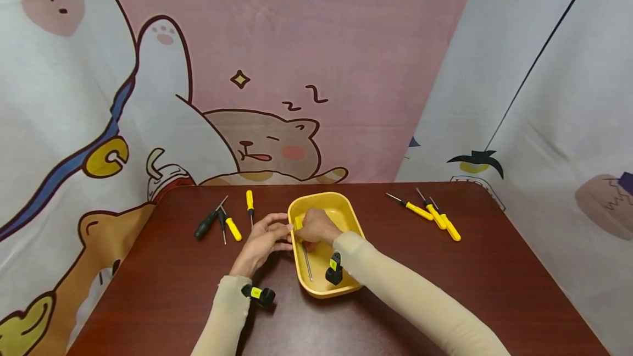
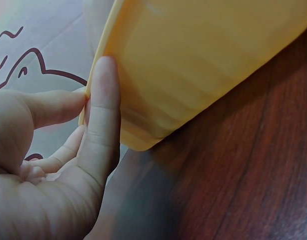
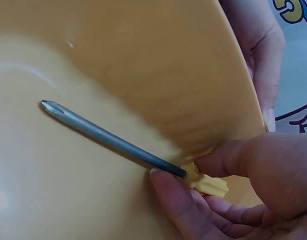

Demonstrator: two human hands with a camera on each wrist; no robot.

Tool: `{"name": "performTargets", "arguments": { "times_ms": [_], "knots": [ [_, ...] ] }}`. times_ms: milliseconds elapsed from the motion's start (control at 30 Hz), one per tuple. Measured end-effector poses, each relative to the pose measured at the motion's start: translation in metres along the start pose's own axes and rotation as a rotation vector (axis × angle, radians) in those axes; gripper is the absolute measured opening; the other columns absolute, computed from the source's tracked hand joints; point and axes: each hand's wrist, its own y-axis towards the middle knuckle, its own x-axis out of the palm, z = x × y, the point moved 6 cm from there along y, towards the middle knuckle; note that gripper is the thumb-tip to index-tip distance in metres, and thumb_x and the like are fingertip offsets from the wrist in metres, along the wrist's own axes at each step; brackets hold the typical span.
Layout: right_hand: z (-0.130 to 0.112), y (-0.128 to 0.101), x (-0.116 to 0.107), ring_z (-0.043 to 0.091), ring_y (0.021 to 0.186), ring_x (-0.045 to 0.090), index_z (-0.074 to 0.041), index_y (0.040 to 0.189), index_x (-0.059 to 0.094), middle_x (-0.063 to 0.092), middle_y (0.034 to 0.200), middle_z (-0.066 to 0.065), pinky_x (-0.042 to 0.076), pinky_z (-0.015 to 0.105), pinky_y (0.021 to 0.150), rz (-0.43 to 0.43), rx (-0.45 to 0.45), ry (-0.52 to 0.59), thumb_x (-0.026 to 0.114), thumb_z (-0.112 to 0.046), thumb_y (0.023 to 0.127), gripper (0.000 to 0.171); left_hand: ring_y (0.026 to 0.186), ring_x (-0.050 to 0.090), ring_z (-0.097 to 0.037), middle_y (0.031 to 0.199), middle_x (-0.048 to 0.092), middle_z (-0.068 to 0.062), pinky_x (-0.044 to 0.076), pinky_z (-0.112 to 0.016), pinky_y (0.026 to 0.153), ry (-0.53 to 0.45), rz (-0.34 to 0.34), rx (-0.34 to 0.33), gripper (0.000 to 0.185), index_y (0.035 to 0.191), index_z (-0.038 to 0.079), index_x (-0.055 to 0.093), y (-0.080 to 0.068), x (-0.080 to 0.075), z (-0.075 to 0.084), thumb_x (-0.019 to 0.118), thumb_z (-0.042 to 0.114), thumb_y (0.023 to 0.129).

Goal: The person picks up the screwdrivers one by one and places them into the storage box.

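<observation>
A yellow plastic tray (image 1: 328, 291) stands mid-table in the head view. My left hand (image 1: 264, 240) is at its left side and pinches the rim, thumb on one face and a finger on the other, as the left wrist view shows. Inside the tray my right hand (image 1: 318, 227) holds a Phillips screwdriver (image 3: 113, 142) by its yellow handle (image 3: 213, 186), near where the shank begins. The shank slants along the tray floor, its cross tip pointing toward the near side. Part of the handle is hidden by my right fingers (image 3: 176, 197).
Left of the tray lie a black-handled screwdriver (image 1: 205, 225), a yellow-and-black screwdriver (image 1: 231, 227) and another, upright in view (image 1: 249, 202). Further right are several yellow-handled screwdrivers (image 1: 419, 211). A printed cloth (image 1: 371, 70) hangs behind the brown table (image 1: 494, 290).
</observation>
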Motion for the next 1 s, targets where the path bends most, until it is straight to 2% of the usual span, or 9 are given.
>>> {"name": "performTargets", "arguments": {
  "times_ms": [333, 500, 600, 700, 833, 900, 1000],
  "knots": [
    [-0.001, -0.004, -0.004, 0.025, 0.062, 0.075, -0.010, 0.064, 0.057, 0.074, 0.071, 0.016, 0.061, 0.031, 0.057, -0.026, -0.050, -0.024, 0.075, -0.020, 0.091, 0.034, 0.077, 0.068, -0.019, 0.095, 0.069, -0.007, 0.065, -0.035, 0.069, 0.002, 0.000, 0.008, 0.043, 0.139, 0.003, 0.053, 0.000, 0.002, 0.000, 0.067, 0.007, 0.098],
    [0.000, -0.006, -0.006, 0.025, 0.064, 0.074, -0.007, 0.076, 0.063, 0.071, 0.073, 0.013, 0.062, 0.033, 0.060, -0.041, -0.091, -0.044, 0.075, -0.020, 0.090, 0.023, 0.078, 0.068, -0.019, 0.098, 0.069, -0.009, 0.065, -0.035, 0.070, -0.003, -0.012, 0.000, 0.045, 0.140, 0.003, 0.051, 0.000, 0.003, -0.002, 0.067, 0.007, 0.098],
    [-0.001, -0.007, -0.008, 0.024, 0.064, 0.073, -0.004, 0.090, 0.065, 0.067, 0.072, 0.008, 0.062, 0.034, 0.061, -0.041, -0.113, -0.051, 0.076, -0.020, 0.089, 0.019, 0.079, 0.068, -0.019, 0.098, 0.069, -0.008, 0.065, -0.035, 0.070, -0.005, -0.012, -0.003, 0.045, 0.140, 0.003, 0.051, -0.001, 0.003, -0.002, 0.067, 0.007, 0.098],
    [-0.003, -0.009, -0.010, 0.023, 0.065, 0.072, 0.002, 0.112, 0.065, 0.066, 0.077, 0.007, 0.063, 0.034, 0.062, -0.041, -0.124, -0.068, 0.077, -0.021, 0.087, 0.035, 0.079, 0.068, -0.019, 0.097, 0.069, -0.008, 0.065, -0.035, 0.070, -0.005, -0.008, -0.002, 0.046, 0.140, 0.003, 0.051, -0.001, 0.003, -0.002, 0.068, 0.007, 0.098],
    [-0.003, -0.009, -0.012, 0.021, 0.068, 0.070, 0.002, 0.138, 0.055, 0.066, 0.091, 0.007, 0.060, 0.029, 0.061, -0.049, -0.124, -0.094, 0.078, -0.025, 0.088, 0.062, 0.079, 0.068, -0.019, 0.101, 0.069, -0.013, 0.065, -0.036, 0.070, 0.003, 0.001, -0.004, 0.045, 0.140, 0.004, 0.053, -0.001, 0.002, -0.001, 0.069, 0.008, 0.097],
    [-0.003, -0.010, -0.013, 0.019, 0.068, 0.068, 0.000, 0.142, 0.052, 0.065, 0.095, 0.007, 0.056, 0.026, 0.059, -0.052, -0.126, -0.110, 0.079, -0.029, 0.088, 0.067, 0.079, 0.069, -0.019, 0.102, 0.069, -0.014, 0.065, -0.036, 0.070, 0.006, 0.003, -0.004, 0.045, 0.139, 0.004, 0.053, -0.001, 0.001, -0.001, 0.069, 0.008, 0.097],
    [-0.004, -0.012, -0.015, 0.016, 0.066, 0.064, -0.003, 0.144, 0.052, 0.065, 0.093, 0.007, 0.052, 0.024, 0.057, -0.058, -0.136, -0.130, 0.079, -0.032, 0.088, 0.068, 0.079, 0.069, -0.019, 0.102, 0.069, -0.013, 0.065, -0.036, 0.070, 0.010, 0.006, -0.006, 0.045, 0.139, 0.005, 0.054, -0.001, 0.000, -0.001, 0.069, 0.009, 0.097]
  ]
}}
